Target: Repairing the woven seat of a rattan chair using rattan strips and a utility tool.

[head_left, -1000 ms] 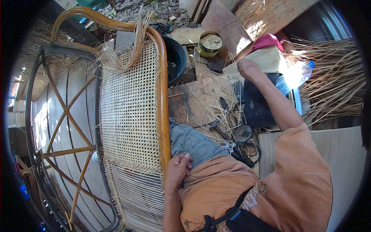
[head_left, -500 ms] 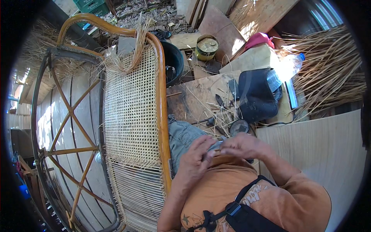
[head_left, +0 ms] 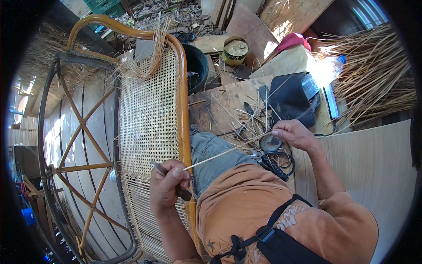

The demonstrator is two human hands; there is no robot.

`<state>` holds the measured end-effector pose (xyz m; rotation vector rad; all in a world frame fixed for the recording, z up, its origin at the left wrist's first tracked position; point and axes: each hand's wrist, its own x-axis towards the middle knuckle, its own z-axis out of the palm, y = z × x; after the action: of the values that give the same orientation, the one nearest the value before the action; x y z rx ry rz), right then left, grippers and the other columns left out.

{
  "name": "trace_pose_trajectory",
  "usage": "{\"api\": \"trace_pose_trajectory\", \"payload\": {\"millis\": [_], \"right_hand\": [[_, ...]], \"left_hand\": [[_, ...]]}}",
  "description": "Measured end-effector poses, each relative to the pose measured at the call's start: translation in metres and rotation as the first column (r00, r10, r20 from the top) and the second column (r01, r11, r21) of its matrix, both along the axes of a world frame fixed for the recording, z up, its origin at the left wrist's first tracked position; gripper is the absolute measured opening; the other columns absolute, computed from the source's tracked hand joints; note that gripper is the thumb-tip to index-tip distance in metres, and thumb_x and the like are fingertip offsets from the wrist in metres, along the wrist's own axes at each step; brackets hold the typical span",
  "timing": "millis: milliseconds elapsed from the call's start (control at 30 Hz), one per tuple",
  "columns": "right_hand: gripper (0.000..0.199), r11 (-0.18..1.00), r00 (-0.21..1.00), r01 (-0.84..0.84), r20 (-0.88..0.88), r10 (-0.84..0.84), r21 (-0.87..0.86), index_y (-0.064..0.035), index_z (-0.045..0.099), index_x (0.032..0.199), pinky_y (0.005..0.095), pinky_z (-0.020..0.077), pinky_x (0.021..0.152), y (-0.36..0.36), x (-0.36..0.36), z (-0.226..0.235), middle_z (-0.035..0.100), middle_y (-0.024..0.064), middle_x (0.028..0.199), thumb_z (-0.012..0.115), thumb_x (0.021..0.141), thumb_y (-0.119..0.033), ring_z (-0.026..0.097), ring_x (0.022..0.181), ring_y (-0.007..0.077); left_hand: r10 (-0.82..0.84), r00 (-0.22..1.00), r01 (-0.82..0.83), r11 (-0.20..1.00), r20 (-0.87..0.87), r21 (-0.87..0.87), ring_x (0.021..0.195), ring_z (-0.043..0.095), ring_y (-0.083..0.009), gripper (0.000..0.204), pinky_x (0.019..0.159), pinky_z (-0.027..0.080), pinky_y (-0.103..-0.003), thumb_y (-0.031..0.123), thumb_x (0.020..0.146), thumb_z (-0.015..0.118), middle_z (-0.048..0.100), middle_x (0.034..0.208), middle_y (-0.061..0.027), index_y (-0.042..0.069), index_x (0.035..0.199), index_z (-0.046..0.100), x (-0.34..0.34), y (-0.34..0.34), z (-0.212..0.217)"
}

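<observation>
Cane strip [head_left: 228,151] spans frame centre, stretched between both hands | left hand [head_left: 169,185] grips its lower end plus a dark tool [head_left: 178,190] against woven chair panel [head_left: 147,119] | right hand [head_left: 294,134] pinches upper end

The left hand [head_left: 169,185] grips a dark tool [head_left: 182,192] and one end of a thin cane strand [head_left: 228,151], resting against the rattan chair frame [head_left: 182,110]. The right hand [head_left: 292,134] pinches the strand's other end, so it stretches taut between both hands. Woven cane mesh [head_left: 147,119] fills the frame, with loose strands bunched at its top edge. Beside the right hand lie a black bag [head_left: 290,99] and, farther up, a tin [head_left: 235,50].
</observation>
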<state>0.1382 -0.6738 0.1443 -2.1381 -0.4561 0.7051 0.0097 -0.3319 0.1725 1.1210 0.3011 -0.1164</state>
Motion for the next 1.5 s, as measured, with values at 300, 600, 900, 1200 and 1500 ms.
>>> {"api": "trace_pose_trajectory", "payload": {"millis": [300,600,900,1200,1500], "right_hand": [[0.023,0.992,0.991,0.119,-0.063,-0.121,-0.039,-0.0017,0.059,0.079,0.0226,0.0371,0.05,-0.024,-0.02,-0.019,0.049,-0.0027,0.061,0.055,0.09,-0.021,0.045,0.055,0.0062],[0.022,0.953,0.93,0.281,0.278,-0.24,-0.116,0.0007,0.057,0.083,0.0322,0.0424,0.06,-0.012,0.007,-0.025,0.052,0.0133,0.068,0.056,0.086,-0.021,0.052,0.062,0.0223],[0.019,0.91,0.893,0.415,0.196,-0.406,-0.006,-0.0043,0.057,0.082,0.023,0.04,0.053,-0.014,0.037,-0.035,0.052,0.001,0.063,0.053,0.091,-0.02,0.05,0.056,0.0093],[0.013,0.72,0.778,0.515,-0.606,-0.164,0.465,-0.0018,0.057,0.093,0.0236,0.0461,0.066,0.128,-0.041,-0.024,0.061,0.0036,0.081,0.062,0.084,-0.01,0.057,0.074,0.0102],[0.011,0.753,0.807,0.323,-0.583,0.099,0.574,-0.0024,0.063,0.091,0.0203,0.0427,0.067,0.193,-0.064,-0.025,0.061,-0.0012,0.081,0.064,0.084,-0.011,0.053,0.074,0.0055]], "left_hand": [[0.336,0.931,-0.225,0.839,0.146,-0.496,0.053,0.04,-0.0092,0.014,0.042,0.037,-0.023,0.019,0.093,0.05,0.044,0.068,0.0009,0.005,0.092,0.048,0.025,0.043,0.007],[0.474,0.849,-0.188,0.683,0.233,-0.706,0.052,0.041,-0.0098,0.018,0.046,0.034,-0.026,0.015,0.096,0.041,0.048,0.071,-0.002,-0.001,0.1,0.05,-0.014,0.104,-0.005],[0.751,0.623,-0.454,0.574,0.217,-0.681,0.047,0.038,-0.0076,0.02,0.043,0.034,-0.024,0.021,0.097,0.041,0.048,0.069,-0.0002,0.003,0.097,0.05,-0.086,0.154,-0.008],[0.173,0.984,-0.124,0.847,-0.048,0.516,0.058,0.049,-0.005,0.02,0.052,0.04,-0.019,0.019,0.084,0.063,0.061,0.074,-0.0033,0.002,0.093,0.064,-0.03,-0.024,-0.006],[0.286,0.958,-0.197,0.734,-0.033,0.65,0.07,0.048,-0.0071,0.018,0.062,0.042,-0.023,0.015,0.086,0.063,0.059,0.082,-0.0015,0.001,0.098,0.06,-0.045,-0.033,-0.027]]}}
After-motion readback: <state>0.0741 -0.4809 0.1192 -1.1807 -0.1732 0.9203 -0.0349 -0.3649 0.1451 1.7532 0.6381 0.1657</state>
